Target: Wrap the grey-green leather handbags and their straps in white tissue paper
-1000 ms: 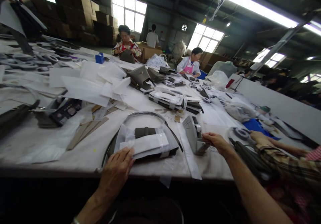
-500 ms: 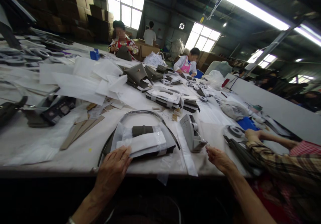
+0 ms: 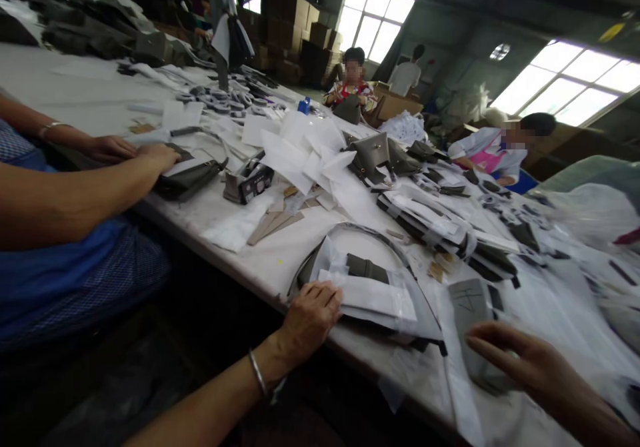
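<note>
A dark grey handbag [image 3: 365,267] with a looped handle lies near the table's front edge, with a white paper strip [image 3: 370,293] and clear tape across it. My left hand [image 3: 313,313] has its fingers curled over the bag's near left edge, touching the strip; the thumb is hidden. Right of the bag stands a grey tape dispenser [image 3: 470,300] with marks drawn on its side. My right hand [image 3: 525,360] is over the dispenser's near end, fingers stretched out and slightly blurred. Nothing shows in it, and whether it touches the dispenser is unclear.
At the left, another person's hands [image 3: 130,153] rest on a dark bag [image 3: 190,177]. Beyond my bag lie stacked wrapped bags [image 3: 430,223], white sheets [image 3: 295,153], brown strips [image 3: 275,223] and a small box [image 3: 255,183]. Two people sit across the table [image 3: 230,247].
The view has swung left, bringing the left neighbour into sight and losing the right one. My right hand has moved from the dispenser's cutting end to over its body. My left hand stays on the bag.
</note>
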Tool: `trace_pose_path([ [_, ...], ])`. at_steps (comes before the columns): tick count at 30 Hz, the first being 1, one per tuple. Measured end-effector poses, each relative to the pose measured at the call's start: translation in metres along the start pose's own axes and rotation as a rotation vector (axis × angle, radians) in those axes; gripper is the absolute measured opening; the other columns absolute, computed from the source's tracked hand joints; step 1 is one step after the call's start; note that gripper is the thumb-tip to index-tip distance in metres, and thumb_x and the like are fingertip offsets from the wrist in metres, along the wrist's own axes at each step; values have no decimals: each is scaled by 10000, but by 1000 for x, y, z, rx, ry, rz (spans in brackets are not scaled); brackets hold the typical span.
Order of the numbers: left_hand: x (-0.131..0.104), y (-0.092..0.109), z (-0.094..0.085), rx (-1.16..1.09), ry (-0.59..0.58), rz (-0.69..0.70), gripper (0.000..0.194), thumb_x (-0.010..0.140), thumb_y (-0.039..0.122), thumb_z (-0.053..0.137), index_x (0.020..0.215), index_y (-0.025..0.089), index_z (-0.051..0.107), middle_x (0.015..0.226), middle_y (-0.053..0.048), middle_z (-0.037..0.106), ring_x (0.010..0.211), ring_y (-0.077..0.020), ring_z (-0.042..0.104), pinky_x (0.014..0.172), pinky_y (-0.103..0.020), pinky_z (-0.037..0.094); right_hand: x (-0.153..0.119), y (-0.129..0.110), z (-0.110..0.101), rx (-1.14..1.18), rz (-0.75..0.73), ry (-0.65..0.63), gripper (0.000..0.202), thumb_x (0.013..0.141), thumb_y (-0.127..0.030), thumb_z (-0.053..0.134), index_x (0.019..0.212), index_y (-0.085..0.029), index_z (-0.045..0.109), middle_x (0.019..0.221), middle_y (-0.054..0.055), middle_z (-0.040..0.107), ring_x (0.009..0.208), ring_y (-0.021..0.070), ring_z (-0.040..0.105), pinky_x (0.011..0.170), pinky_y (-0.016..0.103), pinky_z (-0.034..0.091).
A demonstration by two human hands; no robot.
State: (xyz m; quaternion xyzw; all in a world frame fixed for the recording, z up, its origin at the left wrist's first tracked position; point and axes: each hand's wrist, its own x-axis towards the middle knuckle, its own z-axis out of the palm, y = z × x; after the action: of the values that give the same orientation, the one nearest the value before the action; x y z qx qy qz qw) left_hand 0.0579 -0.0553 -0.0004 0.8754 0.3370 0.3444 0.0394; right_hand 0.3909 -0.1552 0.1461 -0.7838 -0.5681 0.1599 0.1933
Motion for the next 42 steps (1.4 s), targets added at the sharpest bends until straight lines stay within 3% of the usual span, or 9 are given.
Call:
trace_pose_path([
  [5,-1,1,0,-7,2,-1,316,926,213,576,1233,151,539,1144,-91,639,1117,-248,582,997,-410,449,62,-141,59,-198,-526,-399,160,841,-314,593,763,-247,715,733,0,705,659,159,627,643,262,467],
  [11,-1,-2,1,-30,-45,-12,287,957,242,522,1230,156,540,1130,-82,633,1091,-232,588,1002,-406,449,126,-205,134,-805,-745,-642,74,780,-238,713,831,-193,743,783,46,735,770,186,656,742,290,398],
  [15,-1,-5,4,-46,-57,-20,310,945,269,551,1231,149,540,1152,-82,629,1092,-241,583,971,-406,464,149,-207,157,-868,-905,-707,131,756,-276,769,838,-185,722,792,35,724,764,180,640,773,301,385],
  [20,-1,-6,5,-79,-36,-27,305,934,252,571,1219,147,547,1130,-72,638,1090,-239,583,987,-399,446,170,-191,149,-868,-1136,-551,75,852,-234,675,894,-172,670,916,70,687,912,210,595,857,339,375],
  [24,0,-4,3,-89,2,-27,314,920,233,592,1219,148,549,1138,-70,640,1113,-239,576,997,-388,435,179,-166,139,-748,-980,-150,196,868,-159,619,1061,-176,650,1070,111,666,1029,252,569,923,397,386],
  [27,0,-4,2,-93,-10,-35,323,909,231,610,1217,153,551,1134,-64,643,1110,-236,579,1003,-388,433,171,-141,139,-420,-724,22,257,879,-281,636,1124,-207,646,1111,95,669,1039,254,590,935,412,423],
  [30,0,-3,2,-88,-33,-44,347,899,240,628,1225,157,547,1144,-66,643,1108,-244,581,988,-396,442,153,-121,149,-129,-502,-52,385,843,-386,670,1187,-219,626,1177,79,662,1073,235,608,954,389,450],
  [34,-1,-3,1,-87,-42,-54,369,887,220,642,1238,166,542,1164,-72,644,1125,-254,578,979,-407,448,130,-116,168,-77,-343,-245,489,772,-426,732,1201,-209,640,1175,75,676,1092,243,608,966,382,445],
  [42,-2,5,-25,-39,-155,-33,248,833,151,678,1061,226,619,1013,-22,682,890,-236,642,791,-382,507,106,-125,174,-59,-347,-216,493,710,-485,795,1130,-246,697,1081,54,709,1021,248,623,907,356,435],
])
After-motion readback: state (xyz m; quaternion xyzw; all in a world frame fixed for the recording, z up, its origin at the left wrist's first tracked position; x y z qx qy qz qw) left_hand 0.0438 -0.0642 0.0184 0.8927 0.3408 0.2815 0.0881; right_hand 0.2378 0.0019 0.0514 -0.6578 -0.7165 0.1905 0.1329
